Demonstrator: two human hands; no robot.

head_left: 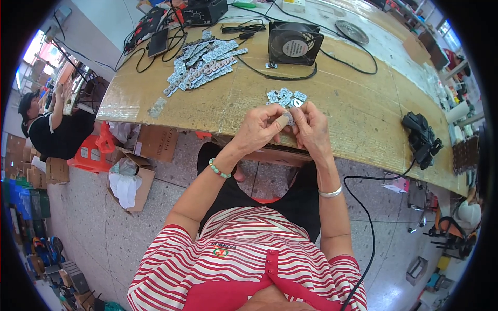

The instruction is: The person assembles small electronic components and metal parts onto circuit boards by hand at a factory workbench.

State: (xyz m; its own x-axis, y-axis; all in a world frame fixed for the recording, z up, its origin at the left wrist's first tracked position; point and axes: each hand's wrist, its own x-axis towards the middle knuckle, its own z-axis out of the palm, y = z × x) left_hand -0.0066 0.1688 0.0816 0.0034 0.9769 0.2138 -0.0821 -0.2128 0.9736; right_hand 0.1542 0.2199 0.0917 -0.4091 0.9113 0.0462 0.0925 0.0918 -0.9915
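Just over the near edge of the table, both my hands meet with fingers pinched together. My left hand (261,126) and my right hand (313,129) hold a small pale blue-grey board piece (290,122) between them, mostly hidden by the fingers. Right beyond the fingertips lies a little heap of similar single pieces (280,97), some with a dark round mark. Farther off to the left is a large pile of pale blue strips (207,65), each made of several joined pieces with round dark parts. One more single piece (271,66) sits by the fan.
A black square fan (294,44) stands at the back of the cardboard-covered table (358,111). Behind the strips are a phone (158,42), cables and a black control box (205,11). A black adapter bundle (419,139) hangs near the right edge. Another person (52,122) sits far left.
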